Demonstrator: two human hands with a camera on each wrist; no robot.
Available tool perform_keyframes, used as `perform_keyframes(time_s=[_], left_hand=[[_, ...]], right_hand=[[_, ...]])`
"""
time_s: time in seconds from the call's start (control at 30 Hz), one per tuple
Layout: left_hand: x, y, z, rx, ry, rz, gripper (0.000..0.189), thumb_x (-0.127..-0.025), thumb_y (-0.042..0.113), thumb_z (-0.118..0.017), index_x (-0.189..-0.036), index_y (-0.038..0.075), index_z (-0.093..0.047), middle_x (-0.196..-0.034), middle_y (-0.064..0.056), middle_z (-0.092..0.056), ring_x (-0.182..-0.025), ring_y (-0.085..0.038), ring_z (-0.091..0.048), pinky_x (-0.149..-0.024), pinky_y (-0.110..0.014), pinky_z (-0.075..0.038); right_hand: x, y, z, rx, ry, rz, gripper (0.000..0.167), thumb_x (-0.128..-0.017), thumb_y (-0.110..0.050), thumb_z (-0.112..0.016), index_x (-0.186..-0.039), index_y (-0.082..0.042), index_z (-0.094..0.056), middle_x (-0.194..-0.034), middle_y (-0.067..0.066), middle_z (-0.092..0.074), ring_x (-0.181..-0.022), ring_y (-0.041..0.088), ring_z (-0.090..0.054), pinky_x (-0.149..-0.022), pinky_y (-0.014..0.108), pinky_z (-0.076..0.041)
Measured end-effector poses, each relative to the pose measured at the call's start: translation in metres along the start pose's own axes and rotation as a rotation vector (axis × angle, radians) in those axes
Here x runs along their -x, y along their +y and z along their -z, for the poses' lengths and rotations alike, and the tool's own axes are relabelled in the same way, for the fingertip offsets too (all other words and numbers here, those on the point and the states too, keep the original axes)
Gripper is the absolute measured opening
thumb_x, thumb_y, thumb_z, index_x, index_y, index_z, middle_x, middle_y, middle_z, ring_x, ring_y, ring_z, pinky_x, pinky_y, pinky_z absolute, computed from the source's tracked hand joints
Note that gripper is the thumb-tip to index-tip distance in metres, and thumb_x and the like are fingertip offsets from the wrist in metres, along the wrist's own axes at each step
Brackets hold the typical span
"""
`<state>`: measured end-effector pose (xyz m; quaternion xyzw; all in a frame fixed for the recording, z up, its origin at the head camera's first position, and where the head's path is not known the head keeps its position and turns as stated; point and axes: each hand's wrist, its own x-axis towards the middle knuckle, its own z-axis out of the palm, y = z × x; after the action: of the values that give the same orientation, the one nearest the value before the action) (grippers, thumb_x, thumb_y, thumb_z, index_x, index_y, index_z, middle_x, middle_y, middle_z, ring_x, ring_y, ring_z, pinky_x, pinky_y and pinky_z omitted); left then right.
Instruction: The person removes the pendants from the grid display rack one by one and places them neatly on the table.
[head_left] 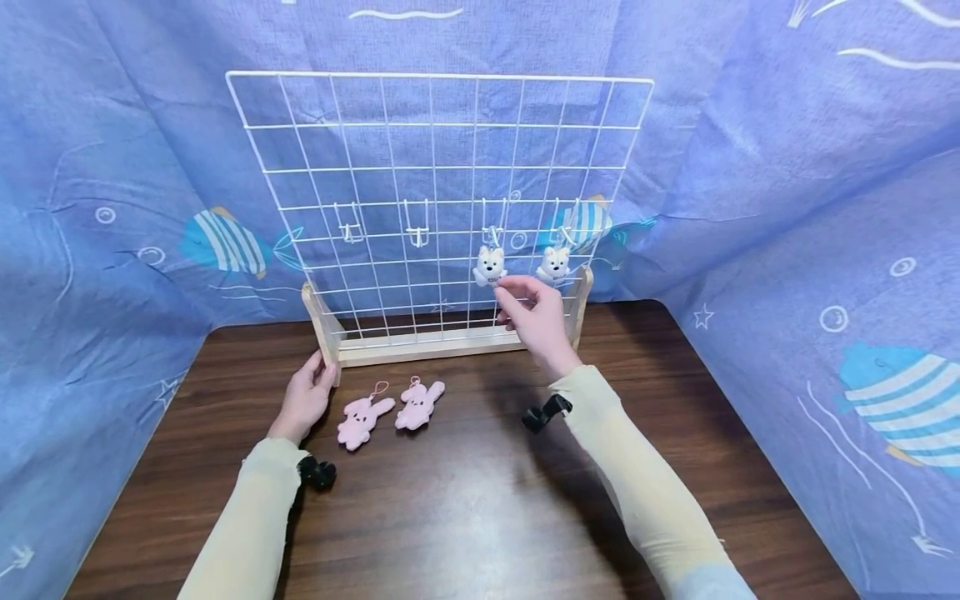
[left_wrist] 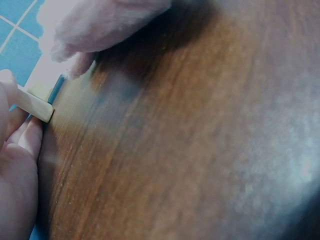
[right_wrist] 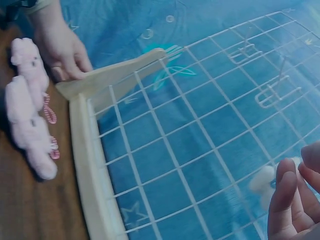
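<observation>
In the head view, your left hand grasps the end of a wooden stand, which holds a white wire grid on the brown surface. Your right hand has its fingertips at the lower edge of a white plush toy hanging from a hook on the grid; I cannot tell whether they pinch it. Just to the right hangs a second white toy, and two pink plush toys lie side by side near your left hand. In the left wrist view, your thumb and fingers clasp the wood, with pink plush blurred above. In the right wrist view, your bent fingers partly hide a blurred white toy, while the pink toys' loops point towards the stand
</observation>
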<state>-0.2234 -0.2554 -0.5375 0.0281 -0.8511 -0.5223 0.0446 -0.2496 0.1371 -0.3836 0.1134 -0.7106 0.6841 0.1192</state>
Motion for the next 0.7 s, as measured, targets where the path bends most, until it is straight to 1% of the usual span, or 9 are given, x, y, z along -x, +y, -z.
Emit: perform_keyframes(time_s=[0.07,0.13,0.23,0.37,0.43,0.5,0.57,0.6,0.7], left_hand=[[0.001,0.000,0.000,0.006,0.003,-0.005,0.056,-0.114,0.023,-0.043,-0.165,0.004,-0.030,-0.161,-0.027,-0.041,-0.146,-0.034,-0.045,-0.116,-0.029,-0.041],[0.001,0.000,0.000,0.011,0.004,-0.010,0.056,-0.115,0.023,-0.043,-0.165,0.004,-0.030,-0.161,-0.027,-0.041,-0.146,-0.035,-0.045,-0.115,-0.026,-0.042],[0.001,-0.001,-0.001,0.013,0.005,-0.007,0.056,-0.115,0.023,-0.043,-0.165,0.004,-0.030,-0.161,-0.027,-0.041,-0.145,-0.036,-0.045,-0.117,-0.032,-0.042],[0.002,0.000,-0.001,0.009,0.007,0.008,0.056,-0.114,0.023,-0.044,-0.165,0.004,-0.030,-0.162,-0.027,-0.041,-0.145,-0.035,-0.045,-0.119,-0.045,-0.040],[0.002,0.000,0.000,0.014,0.003,0.013,0.056,-0.115,0.023,-0.043,-0.166,0.004,-0.029,-0.162,-0.027,-0.039,-0.146,-0.036,-0.044,-0.119,-0.048,-0.038],[0.002,0.000,0.000,0.019,0.002,0.016,0.056,-0.115,0.022,-0.043,-0.166,0.005,-0.028,-0.163,-0.027,-0.039,-0.146,-0.036,-0.044,-0.120,-0.049,-0.038],[0.002,0.000,0.000,0.017,0.002,0.016,0.056,-0.115,0.022,-0.043,-0.166,0.005,-0.028,-0.163,-0.027,-0.039,-0.146,-0.036,-0.044,-0.119,-0.045,-0.038],[0.001,0.000,0.000,0.018,0.001,0.009,0.055,-0.115,0.021,-0.042,-0.166,0.004,-0.028,-0.163,-0.028,-0.039,-0.146,-0.036,-0.044,-0.120,-0.042,-0.039],[0.000,-0.001,-0.001,0.027,0.009,-0.009,0.054,-0.114,0.018,-0.043,-0.165,0.002,-0.030,-0.161,-0.028,-0.042,-0.145,-0.035,-0.045,-0.114,-0.019,-0.040]], right_hand=[[-0.004,-0.005,-0.001,-0.012,0.020,0.013,0.023,-0.099,-0.007,-0.073,-0.119,0.004,-0.073,-0.105,0.023,-0.073,-0.061,0.012,-0.066,-0.051,0.022,-0.054],[-0.008,-0.009,-0.002,-0.021,0.041,0.029,0.023,-0.099,-0.006,-0.072,-0.120,0.004,-0.072,-0.105,0.020,-0.073,-0.060,0.011,-0.065,-0.051,0.021,-0.053],[-0.014,-0.011,-0.003,-0.032,0.060,0.027,0.024,-0.099,-0.006,-0.072,-0.121,0.003,-0.072,-0.107,0.014,-0.074,-0.059,0.010,-0.064,-0.051,0.020,-0.052],[-0.020,-0.012,-0.003,-0.044,0.069,0.000,0.024,-0.099,-0.005,-0.072,-0.122,0.003,-0.072,-0.112,0.014,-0.073,-0.060,0.013,-0.064,-0.052,0.022,-0.054],[-0.024,-0.011,-0.003,-0.035,0.077,-0.010,0.025,-0.099,-0.007,-0.072,-0.122,0.002,-0.072,-0.115,0.014,-0.072,-0.061,0.013,-0.065,-0.052,0.024,-0.056],[-0.026,-0.011,-0.003,-0.022,0.085,-0.016,0.025,-0.099,-0.008,-0.073,-0.122,0.001,-0.072,-0.118,0.013,-0.071,-0.062,0.014,-0.066,-0.054,0.024,-0.057],[-0.029,-0.011,-0.004,-0.007,0.091,-0.017,0.025,-0.100,-0.010,-0.073,-0.122,-0.001,-0.073,-0.119,0.011,-0.070,-0.063,0.017,-0.067,-0.054,0.024,-0.056],[-0.030,-0.011,-0.004,-0.003,0.093,-0.018,0.025,-0.100,-0.011,-0.073,-0.122,-0.002,-0.073,-0.120,0.010,-0.070,-0.064,0.018,-0.067,-0.054,0.024,-0.056],[-0.032,-0.013,-0.005,-0.001,0.098,-0.023,0.024,-0.099,-0.012,-0.074,-0.123,-0.004,-0.073,-0.121,0.010,-0.069,-0.064,0.020,-0.067,-0.054,0.024,-0.056]])
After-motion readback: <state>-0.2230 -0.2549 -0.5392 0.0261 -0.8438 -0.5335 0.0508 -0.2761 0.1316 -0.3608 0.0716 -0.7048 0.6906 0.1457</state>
